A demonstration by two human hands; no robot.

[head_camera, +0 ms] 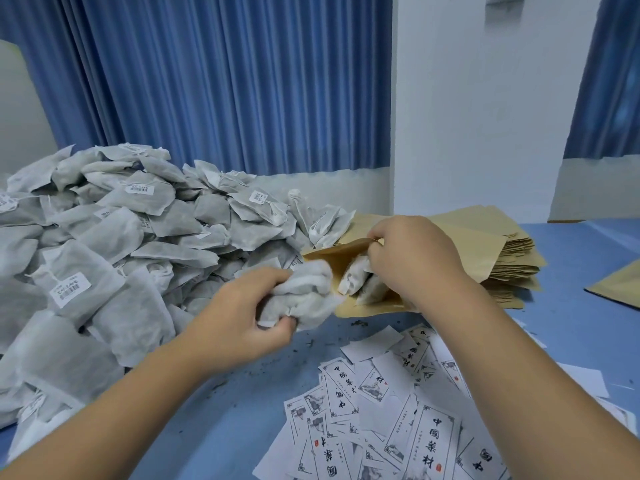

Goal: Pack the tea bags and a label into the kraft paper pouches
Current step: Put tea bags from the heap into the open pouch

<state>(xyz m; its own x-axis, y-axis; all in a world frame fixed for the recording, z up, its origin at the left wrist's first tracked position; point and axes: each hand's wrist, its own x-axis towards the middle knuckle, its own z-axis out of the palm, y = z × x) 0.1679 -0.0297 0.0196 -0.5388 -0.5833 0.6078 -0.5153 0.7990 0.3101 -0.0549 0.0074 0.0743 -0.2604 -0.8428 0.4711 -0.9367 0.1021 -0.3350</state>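
On my feed, the left hand (242, 317) clutches a wad of tea bags (308, 292) at the mouth of the open pouch (325, 261). The right hand (412, 258) pinches the pouch's upper lip (I can see two bags inside). Left of the pouch lies a heap (104, 237) of bags with unreadable barcode stickers. Below the pouch lie labels (398, 410) reading 中国药材.

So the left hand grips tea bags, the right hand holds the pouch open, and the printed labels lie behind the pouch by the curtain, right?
Not quite. The head view shows the labels scattered in front of the pouch, nearest the person. The rest holds: the left hand grips tea bags and the right hand holds the pouch open.
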